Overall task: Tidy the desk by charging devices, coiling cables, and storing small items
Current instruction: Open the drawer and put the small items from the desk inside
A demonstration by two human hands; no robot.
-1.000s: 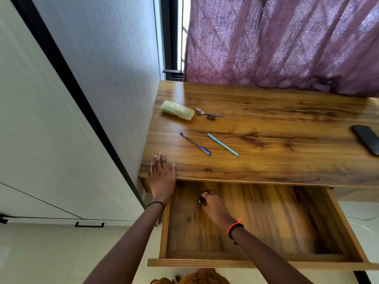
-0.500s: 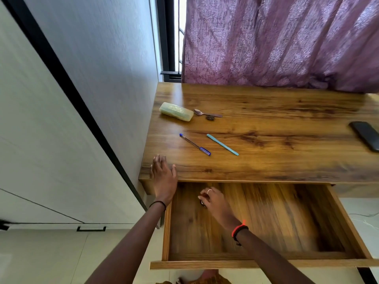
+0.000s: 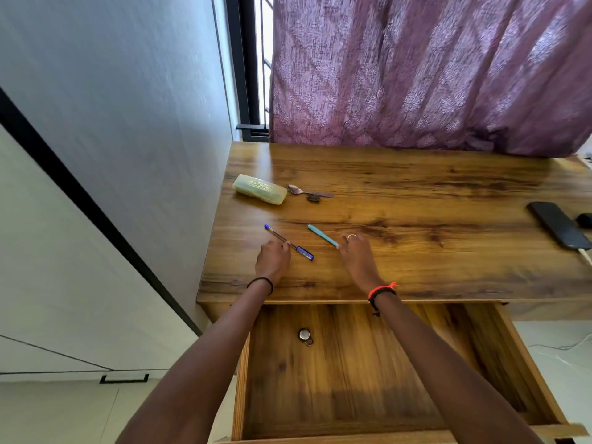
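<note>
On the wooden desk (image 3: 416, 193) lie a blue pen (image 3: 302, 251) and a teal pen (image 3: 320, 233). My left hand (image 3: 272, 262) has its fingers curled over the middle of the blue pen, which still lies flat. My right hand (image 3: 355, 254) pinches the near end of the teal pen, which also rests on the wood. Below the desk edge the drawer (image 3: 519, 357) stands pulled out, and a small round metal item (image 3: 305, 335) sits on its floor near the back left. A dark phone (image 3: 557, 229) at the right edge has a white cable (image 3: 585, 255) plugged in.
A pale green case (image 3: 259, 193), a spoon (image 3: 307, 191) and a small dark item (image 3: 314, 197) lie at the back left of the desk. A purple curtain (image 3: 432, 75) hangs behind. A wall runs along the left side, and a black object (image 3: 585, 219) peeks in at the right edge.
My right hand left the round item in the drawer and rose to the teal pen. My left hand moved from the desk's front edge up to the blue pen.
</note>
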